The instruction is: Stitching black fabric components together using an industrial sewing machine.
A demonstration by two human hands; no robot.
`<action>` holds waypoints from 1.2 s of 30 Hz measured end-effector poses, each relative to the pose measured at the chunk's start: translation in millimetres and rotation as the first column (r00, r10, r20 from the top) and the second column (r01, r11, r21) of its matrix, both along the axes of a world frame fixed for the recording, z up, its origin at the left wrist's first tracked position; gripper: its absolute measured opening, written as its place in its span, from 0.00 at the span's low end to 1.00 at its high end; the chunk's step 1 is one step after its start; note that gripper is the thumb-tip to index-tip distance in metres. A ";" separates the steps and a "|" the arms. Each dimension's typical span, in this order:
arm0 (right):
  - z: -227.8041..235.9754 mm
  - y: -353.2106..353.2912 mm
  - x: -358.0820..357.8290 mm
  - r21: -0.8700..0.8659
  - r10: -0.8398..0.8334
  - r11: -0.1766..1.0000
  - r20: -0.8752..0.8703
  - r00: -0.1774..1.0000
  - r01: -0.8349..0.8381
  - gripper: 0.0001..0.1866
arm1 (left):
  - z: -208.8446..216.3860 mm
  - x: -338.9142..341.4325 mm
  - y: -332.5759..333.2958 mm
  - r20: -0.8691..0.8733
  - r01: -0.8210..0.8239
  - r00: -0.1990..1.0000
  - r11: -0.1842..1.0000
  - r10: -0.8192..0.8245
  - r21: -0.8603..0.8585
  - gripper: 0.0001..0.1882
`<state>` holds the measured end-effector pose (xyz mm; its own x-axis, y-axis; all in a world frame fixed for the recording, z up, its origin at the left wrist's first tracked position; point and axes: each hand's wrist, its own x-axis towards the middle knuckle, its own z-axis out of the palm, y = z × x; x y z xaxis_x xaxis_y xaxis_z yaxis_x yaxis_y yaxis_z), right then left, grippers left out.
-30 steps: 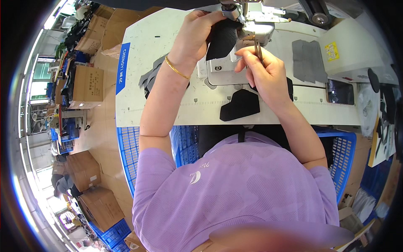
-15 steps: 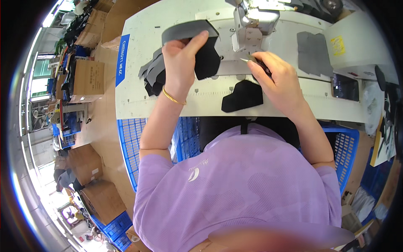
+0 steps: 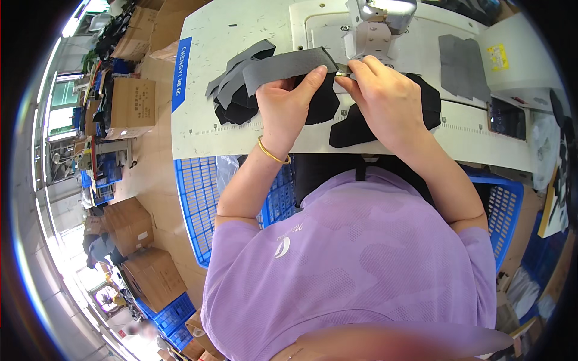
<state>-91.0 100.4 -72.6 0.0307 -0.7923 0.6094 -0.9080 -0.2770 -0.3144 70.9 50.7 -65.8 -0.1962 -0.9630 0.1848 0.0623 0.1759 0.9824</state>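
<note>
My left hand (image 3: pixel 284 111) pinches a fabric piece (image 3: pixel 283 67), its grey side folded over and its black side hanging below. In my right hand (image 3: pixel 388 99) are small thread snips (image 3: pixel 342 70), mostly hidden by the fingers. Their tip meets the upper right corner of the fabric piece. Beneath my right hand lies black fabric (image 3: pixel 349 133), partly covered, near the table's front edge. A loose pile of grey and black fabric pieces (image 3: pixel 232 90) rests left of my left hand. The sewing machine head (image 3: pixel 370 41) stands just beyond both hands.
A flat grey fabric piece (image 3: pixel 462 66) lies on the right of the white sewing table (image 3: pixel 211 144), near a dark rectangular panel (image 3: pixel 507 118). Blue crates (image 3: pixel 195 207) stand below the table edge on both sides. Cardboard boxes (image 3: pixel 132 108) line the floor at left.
My hands have come together: the right brought the snips left to the fabric corner. My left hand lowered the piece and shifted right. The whole view also shifted slightly.
</note>
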 end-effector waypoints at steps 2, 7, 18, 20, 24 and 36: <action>-0.1 0.4 -1.6 0.003 0.013 1.000 -0.033 0.999 -0.013 0.15 | -1.0 -0.6 -1.2 -0.035 0.013 0.999 1.000 -0.013 0.000 0.08; -8.4 2.2 -13.8 -0.098 0.002 0.995 0.118 0.993 0.009 0.13 | 3.1 10.1 -9.6 -0.195 0.071 0.981 0.966 -0.022 0.249 0.08; -19.5 -6.3 -2.8 -0.184 0.213 0.968 0.266 0.940 -0.168 0.12 | 3.6 6.0 -3.5 -0.302 0.214 0.948 0.899 -0.097 0.382 0.09; -18.3 -6.2 -2.7 -0.131 0.194 0.980 0.411 0.891 -0.153 0.12 | 3.5 7.2 -1.8 -0.286 0.190 0.954 0.919 -0.090 0.344 0.10; -17.0 -15.5 -7.3 -0.059 0.195 0.980 0.484 0.853 -0.190 0.12 | 5.9 10.0 0.5 -0.219 0.186 0.968 0.940 -0.125 0.286 0.12; -21.4 -18.1 -10.9 -0.007 0.236 0.956 0.612 0.755 -0.293 0.12 | -5.1 30.3 -16.0 0.079 -0.045 0.997 0.957 0.023 0.286 0.10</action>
<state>-101.9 82.4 -93.9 -0.1023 -0.8565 0.5059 -0.4196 -0.4239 -0.8026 101.2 34.8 -70.9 -0.1652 -0.9796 -0.1144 -0.0137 -0.1137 0.9934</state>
